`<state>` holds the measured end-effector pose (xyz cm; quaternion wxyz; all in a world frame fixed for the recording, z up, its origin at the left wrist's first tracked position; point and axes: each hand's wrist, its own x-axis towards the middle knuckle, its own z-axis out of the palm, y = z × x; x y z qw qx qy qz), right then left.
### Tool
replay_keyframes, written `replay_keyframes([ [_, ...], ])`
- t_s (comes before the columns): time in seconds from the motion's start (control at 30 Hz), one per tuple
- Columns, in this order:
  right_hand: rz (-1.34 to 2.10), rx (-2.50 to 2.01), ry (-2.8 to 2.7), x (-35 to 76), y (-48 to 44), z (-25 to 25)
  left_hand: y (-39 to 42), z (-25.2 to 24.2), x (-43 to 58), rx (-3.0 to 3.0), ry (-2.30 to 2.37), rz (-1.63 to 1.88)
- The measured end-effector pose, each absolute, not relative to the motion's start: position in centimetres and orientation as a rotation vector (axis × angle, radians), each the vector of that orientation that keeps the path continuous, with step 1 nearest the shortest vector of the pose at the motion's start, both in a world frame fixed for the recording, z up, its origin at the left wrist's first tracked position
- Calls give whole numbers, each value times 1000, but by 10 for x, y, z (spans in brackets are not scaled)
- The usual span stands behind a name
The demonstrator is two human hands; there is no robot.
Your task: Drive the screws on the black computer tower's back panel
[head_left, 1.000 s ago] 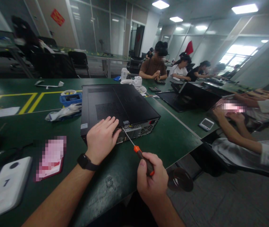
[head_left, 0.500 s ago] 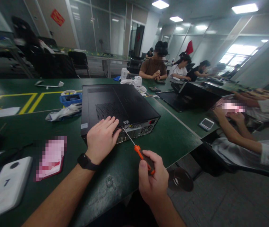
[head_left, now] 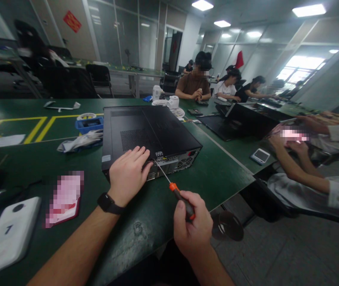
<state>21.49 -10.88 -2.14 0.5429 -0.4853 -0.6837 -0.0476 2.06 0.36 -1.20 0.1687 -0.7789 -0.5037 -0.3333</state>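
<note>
A black computer case (head_left: 169, 131) lies flat on the green table, its rear panel with ports and a fan grille facing me. My left hand (head_left: 129, 169) rests with fingers stretched over the case's near top edge, the thumb by the rear panel. In my right hand (head_left: 195, 222) is a screwdriver (head_left: 174, 187) with an orange and dark handle. Its shaft slants up and left, and the tip meets the rear edge of the case close to my left thumb. Whatever the tip touches is too small to make out.
Left of the case are work gloves (head_left: 81, 141), a blue bin (head_left: 89, 125), a pinkish blurred item (head_left: 65, 198) and a white device marked 1 (head_left: 10, 234). White fans (head_left: 174, 103) stand behind it. To the right, a co-worker sits by another opened case (head_left: 253, 119).
The screwdriver handle has turned slightly in my right hand, showing more of its dark side. My left hand and the computer case have stayed in place.
</note>
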Motion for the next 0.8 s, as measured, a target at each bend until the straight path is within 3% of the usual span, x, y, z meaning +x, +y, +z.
replay_keyframes([
  [0.8, -109, -1215, -1605, 216, -107, -19, 4, -12, 20, -2209, -1405, -968],
])
